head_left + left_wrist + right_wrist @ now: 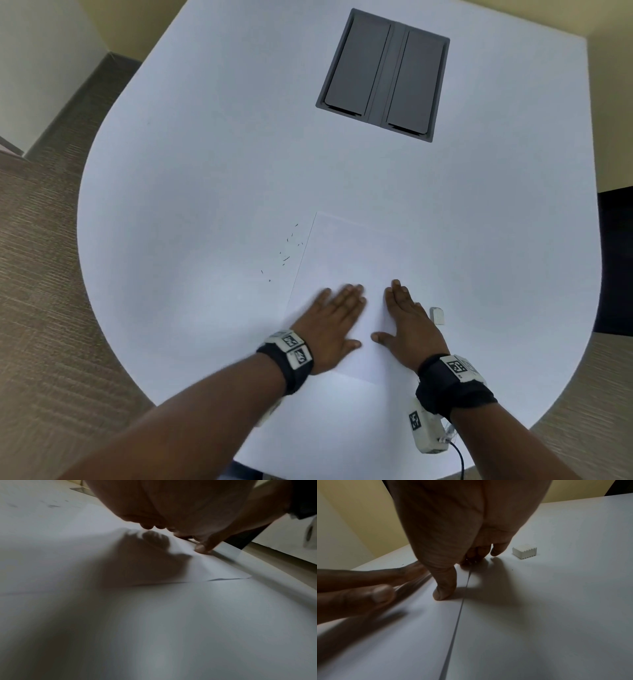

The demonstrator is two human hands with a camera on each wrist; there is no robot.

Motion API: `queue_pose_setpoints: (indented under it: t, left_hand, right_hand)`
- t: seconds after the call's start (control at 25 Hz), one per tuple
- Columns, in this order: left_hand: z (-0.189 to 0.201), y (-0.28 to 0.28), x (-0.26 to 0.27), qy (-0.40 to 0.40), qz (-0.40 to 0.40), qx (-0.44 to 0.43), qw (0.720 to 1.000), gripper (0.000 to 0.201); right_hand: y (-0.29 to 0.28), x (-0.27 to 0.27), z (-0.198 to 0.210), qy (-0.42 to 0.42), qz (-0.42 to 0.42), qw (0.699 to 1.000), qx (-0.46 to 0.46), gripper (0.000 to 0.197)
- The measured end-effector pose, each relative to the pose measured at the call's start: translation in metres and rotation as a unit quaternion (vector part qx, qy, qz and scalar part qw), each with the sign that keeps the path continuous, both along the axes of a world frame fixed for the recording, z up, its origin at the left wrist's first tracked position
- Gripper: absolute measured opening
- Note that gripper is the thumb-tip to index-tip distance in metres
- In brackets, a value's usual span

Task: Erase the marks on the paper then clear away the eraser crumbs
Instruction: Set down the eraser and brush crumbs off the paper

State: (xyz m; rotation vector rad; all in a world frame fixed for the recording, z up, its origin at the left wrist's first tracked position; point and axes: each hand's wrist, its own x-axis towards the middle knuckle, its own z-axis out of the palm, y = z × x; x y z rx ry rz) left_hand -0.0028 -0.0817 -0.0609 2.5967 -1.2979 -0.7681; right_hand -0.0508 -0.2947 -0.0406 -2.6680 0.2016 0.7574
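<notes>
A white sheet of paper (346, 253) lies on the white table (205, 171); no marks show on it. My left hand (337, 315) lies flat on the paper's near left part, fingers straight. My right hand (404, 315) lies flat over the paper's right edge (462, 604), fingers straight, thumb on the sheet. A small white ribbed eraser (437, 315) sits on the table just right of my right hand, also seen as the eraser (524, 551) in the right wrist view. Dark eraser crumbs (287, 253) are scattered on the table left of the paper.
A dark grey recessed panel (383, 73) with two lids sits in the table at the back. The table's rounded edge (82, 205) curves along the left, with carpet beyond. A white sensor box (426, 431) hangs under my right wrist.
</notes>
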Motion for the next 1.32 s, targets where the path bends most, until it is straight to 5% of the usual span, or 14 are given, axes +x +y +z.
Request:
queue_pose_setpoints:
  t: [0.2, 0.56, 0.84, 0.92, 1.32]
  left_hand:
    - [-0.012, -0.026, 0.001, -0.026, -0.002, 0.018, 0.999, 0.072]
    - [-0.008, 0.029, 0.103, -0.102, 0.247, 0.111, 0.957, 0.080]
    - [-0.010, -0.062, 0.033, -0.010, 0.026, 0.017, 0.999, 0.074]
    - [-0.019, -0.062, 0.029, -0.020, 0.023, 0.019, 0.999, 0.073]
    - [-0.009, 0.005, 0.122, -0.084, 0.244, 0.090, 0.962, 0.081]
  right_hand:
    - [-0.001, -0.001, 0.000, -0.008, 0.000, 1.000, 0.010, 0.093]
    - [-0.001, -0.002, -0.001, -0.007, -0.013, 1.000, 0.022, 0.093]
    - [-0.003, -0.004, -0.001, -0.027, -0.015, 0.999, 0.034, 0.093]
    - [-0.003, -0.005, -0.002, -0.026, -0.018, 0.999, 0.040, 0.093]
    - [-0.004, -0.004, -0.003, -0.021, -0.025, 0.999, 0.040, 0.092]
